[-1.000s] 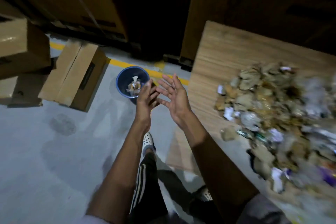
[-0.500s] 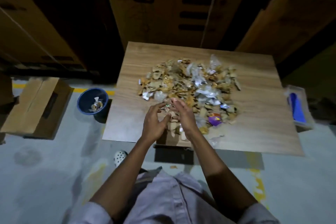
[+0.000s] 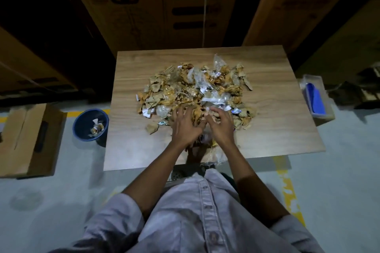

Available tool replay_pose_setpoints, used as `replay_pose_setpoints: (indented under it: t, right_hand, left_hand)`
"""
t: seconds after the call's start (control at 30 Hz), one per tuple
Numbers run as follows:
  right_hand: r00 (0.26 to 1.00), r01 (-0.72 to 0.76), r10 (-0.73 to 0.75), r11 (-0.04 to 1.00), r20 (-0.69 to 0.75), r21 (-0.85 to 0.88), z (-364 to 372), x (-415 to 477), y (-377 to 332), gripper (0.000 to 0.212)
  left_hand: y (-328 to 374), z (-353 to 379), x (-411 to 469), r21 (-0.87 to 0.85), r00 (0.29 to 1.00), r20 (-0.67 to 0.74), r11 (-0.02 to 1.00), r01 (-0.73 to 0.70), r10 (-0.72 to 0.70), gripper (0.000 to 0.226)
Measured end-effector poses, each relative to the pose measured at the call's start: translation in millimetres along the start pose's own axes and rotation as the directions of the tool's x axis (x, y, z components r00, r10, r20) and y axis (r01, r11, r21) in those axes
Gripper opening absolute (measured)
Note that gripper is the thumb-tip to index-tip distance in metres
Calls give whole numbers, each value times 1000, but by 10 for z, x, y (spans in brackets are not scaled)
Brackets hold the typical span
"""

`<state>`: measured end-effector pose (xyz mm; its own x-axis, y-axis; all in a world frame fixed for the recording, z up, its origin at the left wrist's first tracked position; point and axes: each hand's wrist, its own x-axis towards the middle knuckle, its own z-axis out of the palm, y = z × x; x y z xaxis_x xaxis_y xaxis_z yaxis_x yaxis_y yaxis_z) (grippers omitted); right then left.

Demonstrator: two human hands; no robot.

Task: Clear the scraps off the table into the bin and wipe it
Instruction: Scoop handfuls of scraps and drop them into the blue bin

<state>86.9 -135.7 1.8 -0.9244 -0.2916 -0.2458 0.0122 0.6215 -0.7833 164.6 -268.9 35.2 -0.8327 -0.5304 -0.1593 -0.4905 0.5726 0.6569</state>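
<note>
Both hands sit side by side on the near edge of the scrap pile, palms down. Left hand [image 3: 185, 127] has fingers spread wide, pressed onto the scraps, not closed round anything. Right hand [image 3: 221, 125] has fingers curled loosely over the scraps w/ the thumb turned in toward the left hand; can't tell if it's pinching any piece underneath. The two hands nearly touch at thumbs. The scraps [image 3: 197, 88], torn cardboard bits, crumpled clear plastic, white paper and a few foil wrappers, lie heaped in the middle of the wooden counter [image 3: 277, 129], spreading from under the hands toward the far side. One cardboard bit [image 3: 151, 128] and a small foil wrapper [image 3: 162, 123] lie a little apart, just left of the left hand. More plastic and cardboard lies under the wrists at the counter's near edge. Rest of the counter top is bare wood. On the floor just beside the counter's left edge stands a blue bin [image 3: 81, 129], w/ a few scraps inside at the bottom. Further left, a closed cardboard box [image 3: 26, 141] on the floor. To the right of the counter, near its far corner, a clear tray [image 3: 327, 113] holding something blue [image 3: 315, 98]. Big cardboard boxes [image 3: 156, 6] stand behind the counter in the dark. Person wears a pale button shirt [image 3: 205, 215], sleeves rolled above the elbows.
</note>
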Motion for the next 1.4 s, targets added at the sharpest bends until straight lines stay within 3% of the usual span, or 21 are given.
replay_pose_setpoints:
  t: [0.13, 0.23, 0.37, 0.5, 0.67, 0.97, 1.17, 1.3, 1.4]
  right_hand:
    - [998, -61, 61, 998, 2, -4, -189, -108, -165, 38]
    - [983, -159, 166, 984, 84, -76, -183, 25, -41, 59]
    - [957, -240, 246, 969, 155, -54, -242, 216, -25, 91]
    - [930, -305, 290, 952, 225, 35, -313, 378, -132, 108]
    - [889, -411, 371, 905, 268, 113, -350, 511, -230, 109]
    - [867, -424, 328, 882, 376, 207, -106, 637, -277, 117]
    - [845, -463, 291, 818, 448, 342, -17, 665, -405, 98]
    - [846, -467, 266, 789, 463, 399, 11, 664, -397, 87]
    - [862, -454, 251, 767, 440, 452, 0, 643, -419, 76]
  left_hand:
    - [46, 43, 117, 21, 985, 25, 986, 168, -168, 79]
    - [81, 117, 208, -2, 932, 13, 932, 361, -361, 98]
    - [129, 206, 381, -240, 752, 100, 717, 654, -652, 118]
    - [147, 301, 492, -332, 616, 150, 547, 768, -774, 121]
    - [205, 332, 635, -428, 601, 130, 502, 751, -789, 112]
    - [240, 355, 729, -451, 647, 158, 528, 719, -746, 102]
    - [303, 405, 831, -594, 687, 287, 438, 674, -667, 97]
    - [129, 753, 963, -692, 671, 403, 272, 668, -622, 91]
    - [431, 595, 843, -693, 712, 535, 245, 678, -455, 77]
